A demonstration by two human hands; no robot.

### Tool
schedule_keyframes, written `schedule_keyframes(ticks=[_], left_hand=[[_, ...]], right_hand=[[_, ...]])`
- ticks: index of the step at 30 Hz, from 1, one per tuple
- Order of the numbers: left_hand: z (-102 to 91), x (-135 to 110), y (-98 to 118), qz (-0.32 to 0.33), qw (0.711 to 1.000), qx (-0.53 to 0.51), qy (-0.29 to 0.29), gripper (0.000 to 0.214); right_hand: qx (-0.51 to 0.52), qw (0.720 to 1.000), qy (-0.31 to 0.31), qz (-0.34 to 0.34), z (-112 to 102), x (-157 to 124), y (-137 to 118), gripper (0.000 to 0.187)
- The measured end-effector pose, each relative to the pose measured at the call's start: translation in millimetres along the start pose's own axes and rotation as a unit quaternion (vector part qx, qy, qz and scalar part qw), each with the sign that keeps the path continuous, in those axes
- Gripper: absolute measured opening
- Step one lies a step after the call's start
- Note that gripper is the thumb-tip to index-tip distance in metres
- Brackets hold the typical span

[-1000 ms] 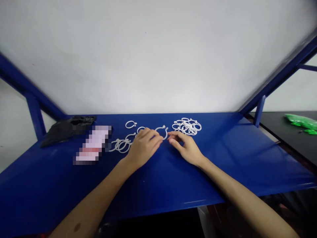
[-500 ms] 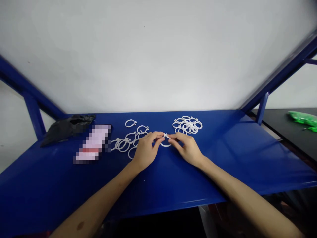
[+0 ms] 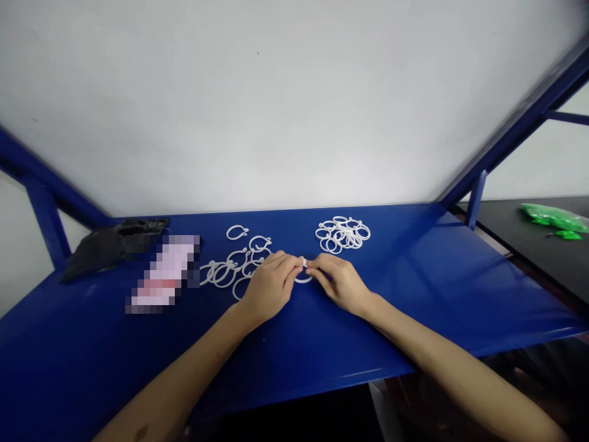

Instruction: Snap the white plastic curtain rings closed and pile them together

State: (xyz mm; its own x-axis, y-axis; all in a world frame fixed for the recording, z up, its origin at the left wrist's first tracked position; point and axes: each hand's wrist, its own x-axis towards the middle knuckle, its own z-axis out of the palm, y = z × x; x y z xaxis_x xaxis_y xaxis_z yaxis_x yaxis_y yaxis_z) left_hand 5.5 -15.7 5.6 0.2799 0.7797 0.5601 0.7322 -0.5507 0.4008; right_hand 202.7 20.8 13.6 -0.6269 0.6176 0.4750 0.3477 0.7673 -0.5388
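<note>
Both hands pinch one white plastic curtain ring (image 3: 302, 280) by its ends, low over the blue tabletop. My left hand (image 3: 272, 283) grips one side with thumb and fingertips. From the other side, my right hand (image 3: 341, 283) presses with its fingers closed. The ring's lower curve shows between the hands; fingers cover most of its clasp. Close to my left hand lies a loose spread of curtain rings (image 3: 225, 276), those in plain sight with a gap between their knobbed ends. Beyond my right hand, several curtain rings (image 3: 345, 236) overlap in a heap.
A black plastic bag (image 3: 99, 248) lies at the far left, beside a pixelated pinkish rectangular object (image 3: 171, 261). Blue metal supports (image 3: 476, 199) rise at both ends of the blue table (image 3: 414, 270). A green item in clear plastic (image 3: 552, 216) rests on a dark surface at right.
My fingertips have come nearer each other, and the ring's ends are now mostly covered by them. The whole view has shifted slightly; the other rings lie as before.
</note>
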Motion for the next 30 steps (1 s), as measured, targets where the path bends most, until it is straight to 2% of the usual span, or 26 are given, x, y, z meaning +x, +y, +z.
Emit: schedule_keyframes(ticks=[4,8,12,16,25,30], left_hand=[[-8.8,7,-13,-0.018,0.997,0.071,-0.027,0.026],[-16.9,9,-35,-0.086,0.976,0.189,-0.058,0.033],[-20.3,8,-50,-0.135,0.957,0.239,-0.098,0.029],[-23.0,8,-50,-0.145,0.954,0.242,-0.102,0.023],[-27.5,9,-53,-0.15,0.965,0.202,-0.073,0.024],[-34.4,9,-60,-0.156,0.963,0.2,-0.089,0.031]], right_hand=[[-0.05,0.997,0.061,0.01,-10,12,8,0.026],[-0.168,0.976,0.121,0.062,-37,15,29,0.027],[-0.248,0.958,0.08,0.119,-62,7,58,0.027],[-0.276,0.952,0.03,0.127,-69,1,74,0.027],[-0.287,0.949,0.017,0.132,-67,0,75,0.028],[-0.282,0.951,0.032,0.124,-67,1,71,0.029]])
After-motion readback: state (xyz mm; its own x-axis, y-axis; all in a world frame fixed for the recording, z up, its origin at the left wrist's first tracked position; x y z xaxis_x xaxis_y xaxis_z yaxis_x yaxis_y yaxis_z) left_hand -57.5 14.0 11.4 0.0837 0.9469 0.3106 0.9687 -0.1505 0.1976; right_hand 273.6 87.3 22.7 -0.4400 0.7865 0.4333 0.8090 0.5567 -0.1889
